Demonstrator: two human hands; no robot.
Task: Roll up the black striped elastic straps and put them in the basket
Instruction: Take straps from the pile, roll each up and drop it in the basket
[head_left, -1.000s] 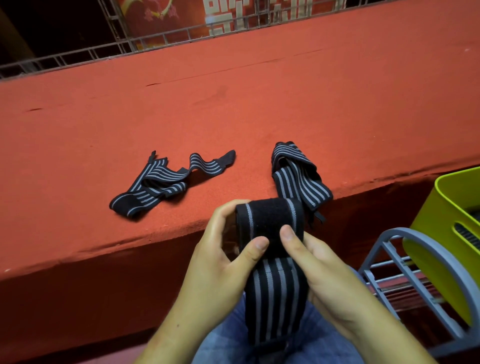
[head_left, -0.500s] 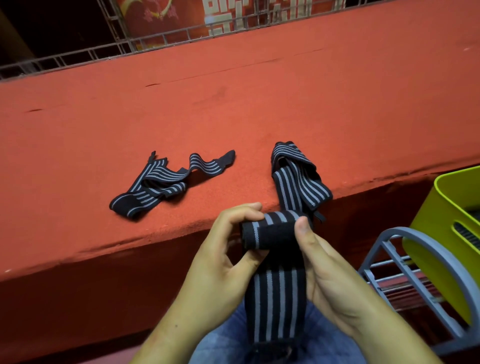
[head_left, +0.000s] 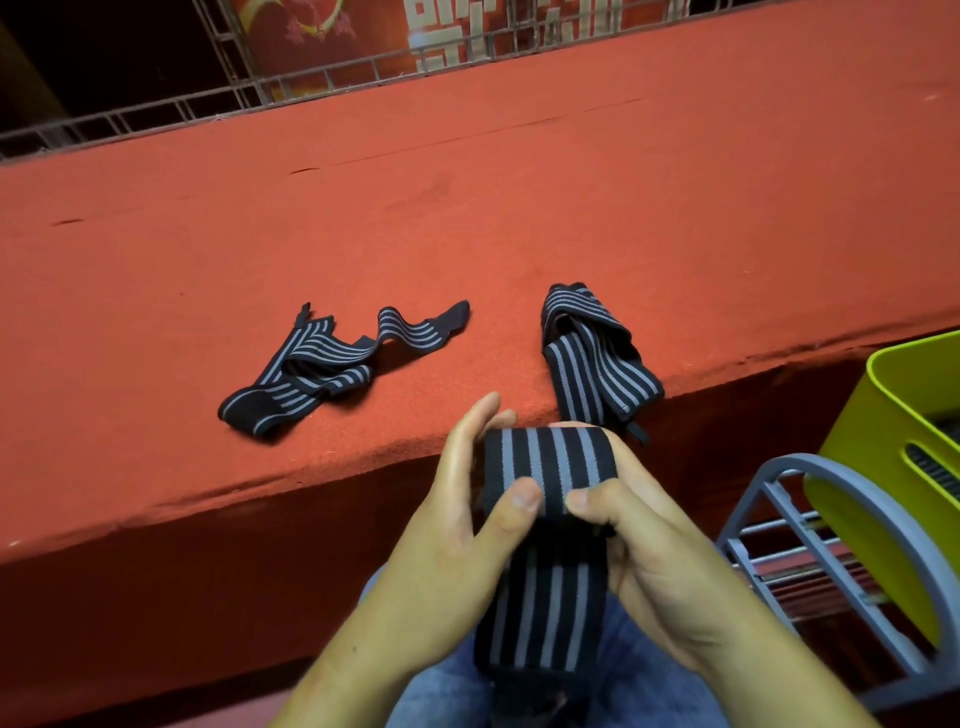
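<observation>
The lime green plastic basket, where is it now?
The lime green plastic basket sits at the head view's right edge, on a grey rack, right of the right hand.

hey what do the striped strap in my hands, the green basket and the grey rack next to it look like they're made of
Strap in hands: woven elastic fabric, matte, judging by its ribbed grey stripes and soft rolling. Green basket: probably moulded plastic, smooth with a slight sheen, rounded rim and a cut slot. Grey rack: looks like plastic or painted metal, matte; I can't tell which.
</observation>
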